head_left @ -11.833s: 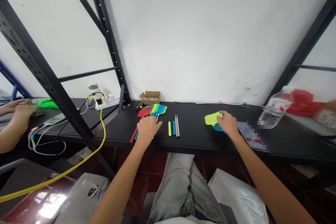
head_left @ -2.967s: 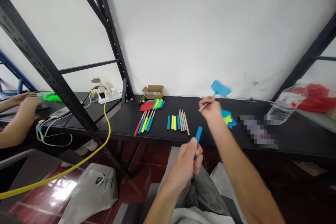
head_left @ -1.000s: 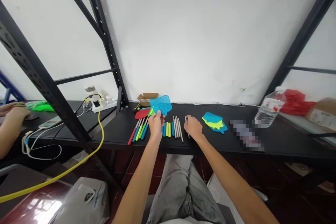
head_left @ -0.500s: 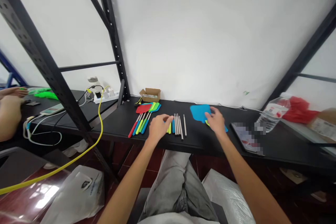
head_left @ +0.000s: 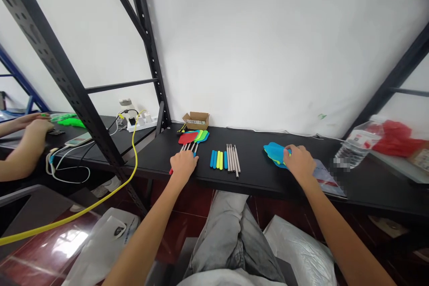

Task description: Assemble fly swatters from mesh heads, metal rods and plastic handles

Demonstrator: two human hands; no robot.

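Observation:
My left hand (head_left: pixel 183 164) lies curled over the handles of a row of assembled fly swatters, covering most of them. Their red, green and blue heads (head_left: pixel 188 137) fan out beyond it. To its right lie several loose blue and yellow handle grips (head_left: pixel 218 159), side by side. Bare metal rods (head_left: pixel 232 159) stand in a bundle right beside these. At the right, my right hand (head_left: pixel 300 162) pinches the edge of a small stack of loose blue and yellow swatter heads (head_left: pixel 275 152) on the table.
A phone-like flat item (head_left: pixel 326 181) lies by my right wrist, near a clear plastic bottle (head_left: pixel 358 143) and a red bag (head_left: pixel 398 139). A small cardboard box (head_left: pixel 197 120) stands at the back. On the left, a yellow cable (head_left: pixel 134 161) hangs past the rack post; another person's hands (head_left: pixel 33 127) work there.
My left hand has moved left from the loose grips onto the assembled swatters' handles. My right hand has shifted right, and the blue head now rests in the stack. The view has turned slightly.

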